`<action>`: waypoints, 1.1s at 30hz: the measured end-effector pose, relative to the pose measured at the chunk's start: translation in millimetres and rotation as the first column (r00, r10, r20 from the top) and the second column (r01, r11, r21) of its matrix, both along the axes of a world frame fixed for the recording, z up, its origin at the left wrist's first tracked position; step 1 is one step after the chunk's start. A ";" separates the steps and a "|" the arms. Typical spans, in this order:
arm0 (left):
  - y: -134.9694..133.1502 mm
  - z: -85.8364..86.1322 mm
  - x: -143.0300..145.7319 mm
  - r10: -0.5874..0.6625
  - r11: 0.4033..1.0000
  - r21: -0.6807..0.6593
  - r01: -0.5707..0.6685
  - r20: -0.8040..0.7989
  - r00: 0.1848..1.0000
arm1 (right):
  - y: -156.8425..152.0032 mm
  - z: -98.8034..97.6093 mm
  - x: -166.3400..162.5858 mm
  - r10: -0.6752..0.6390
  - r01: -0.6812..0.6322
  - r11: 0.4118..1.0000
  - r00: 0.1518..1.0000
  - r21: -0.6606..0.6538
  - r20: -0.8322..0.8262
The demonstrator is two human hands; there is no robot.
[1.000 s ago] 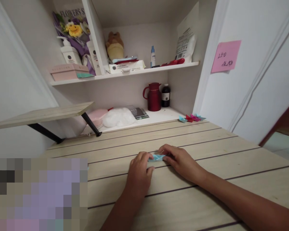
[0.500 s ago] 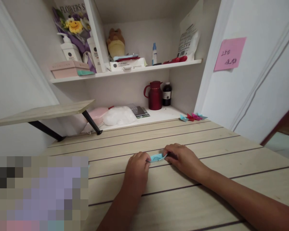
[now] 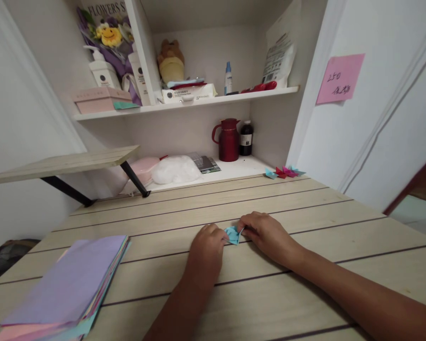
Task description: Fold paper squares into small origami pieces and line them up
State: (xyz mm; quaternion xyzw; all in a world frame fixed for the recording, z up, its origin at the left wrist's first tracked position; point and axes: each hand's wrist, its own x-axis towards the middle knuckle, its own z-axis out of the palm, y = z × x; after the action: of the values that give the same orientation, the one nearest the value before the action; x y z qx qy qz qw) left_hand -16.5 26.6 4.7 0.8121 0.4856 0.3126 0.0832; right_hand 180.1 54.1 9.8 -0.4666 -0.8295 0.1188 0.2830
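Observation:
A small piece of folded light-blue paper (image 3: 233, 235) is held just over the wooden table (image 3: 284, 303), bent to a point on its near side. My left hand (image 3: 208, 244) pinches its left end between thumb and fingers. At the right end my right hand (image 3: 262, 232) grips it the same way. My fingers cover both ends of the paper, so only its middle shows. Several folded paper figures in blue, red and pink (image 3: 284, 172) sit at the table's back right edge.
A stack of coloured paper (image 3: 71, 279), purple on top, lies at the left. Behind it stands a raised wooden shelf (image 3: 67, 163) on black legs. The cabinet at the back holds a red jug (image 3: 229, 140), a dark bottle (image 3: 246, 138) and a white plastic bag (image 3: 175, 170).
My hands have come closer together, the left one shifting slightly right. The blue paper has gone from a wide, shallow curve to a narrower, pointed shape.

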 end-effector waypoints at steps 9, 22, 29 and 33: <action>-0.3 0.6 -1.0 0.048 0.988 -0.154 -0.025 0.147 0.988 | -9.1 10.6 0.1 0.077 -0.106 0.990 0.956 -0.090 -0.282; -3.7 1.0 3.3 0.028 0.996 -0.080 -0.026 0.020 0.999 | -11.2 7.1 -3.5 0.119 -0.136 0.986 0.978 -0.093 -0.172; -6.1 0.8 5.3 -0.019 0.998 -0.064 0.018 -0.011 1.000 | -7.7 3.5 -2.2 0.105 -0.110 0.992 0.991 -0.060 -0.078; -8.1 1.5 8.7 -0.028 0.997 -0.076 0.027 -0.014 0.999 | -5.6 2.2 -0.9 0.103 -0.104 0.994 0.994 0.019 0.046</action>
State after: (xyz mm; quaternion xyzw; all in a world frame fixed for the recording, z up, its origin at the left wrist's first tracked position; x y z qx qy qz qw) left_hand -7.8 18.5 6.2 0.8174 0.4863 0.2868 0.1146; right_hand 179.2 48.5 11.9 -0.4225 -0.8599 0.1141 0.2626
